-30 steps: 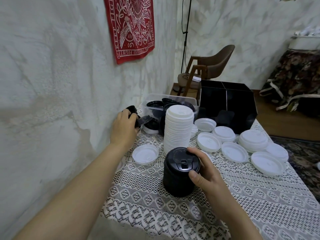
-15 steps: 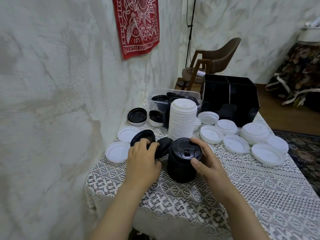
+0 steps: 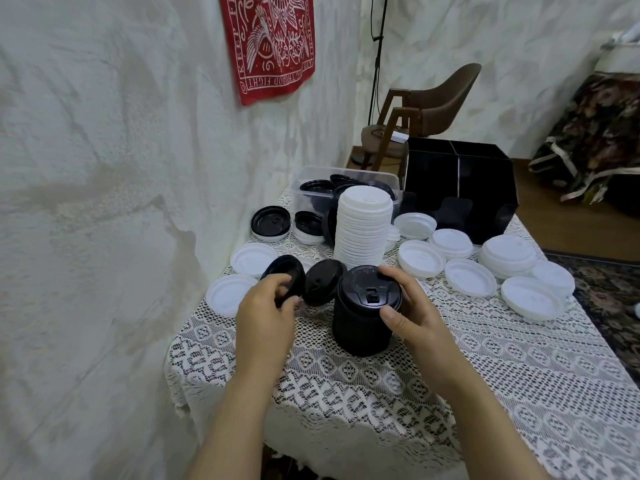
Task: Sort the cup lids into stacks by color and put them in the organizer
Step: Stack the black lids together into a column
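The black stack (image 3: 362, 327) stands on the near tabletop (image 3: 450, 393), spout side up. The right hand (image 3: 412, 315) curls round its top, thumb in front and fingers behind, likely steadying it so that more lids can seat squarely. Just left of it, the left hand (image 3: 266, 317) has its grip pinched on two black lids (image 3: 323, 285), held tilted on edge, probably next for this stack. Behind stands the taller white stack (image 3: 363, 233), kept apart by colour. Loose white lids (image 3: 469, 282) lie to the right and left. The black organizer (image 3: 460, 188) waits at the far edge, and I see no lids in it. A clear tub (image 3: 313, 176) beside it holds more black lids. The red banner (image 3: 273, 39) shows "KEEP" down its border and "FIGHT" upside down. I can read nothing on the lids.
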